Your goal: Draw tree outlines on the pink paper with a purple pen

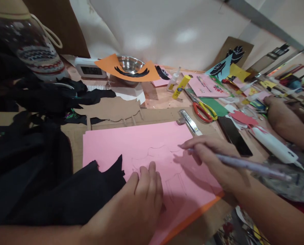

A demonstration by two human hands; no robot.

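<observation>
A stack of pink paper (108, 144) lies before me with thin dark sketch lines on its top sheet. My left hand (141, 200) rests flat on the sheet, fingers stretched out beside the lines. Between the fingers of my right hand (215, 160) is a long pale purple pencil (249, 164), its rear end blurred. The pencil's tip is hidden by the fingers, close to the upper right lines. Black cloth or paper (90, 194) with a jagged edge overlaps the sheet's left side. Orange paper (187, 221) shows under the lower right edge.
Behind the stack are a cut cardboard piece (111, 107), a box-cutter knife (189, 120), scissors (205, 110), a glue stick (181, 86) and a metal bowl (131, 64). A phone (235, 136) and white glue gun (274, 144) lie right, near another person's arm (289, 122).
</observation>
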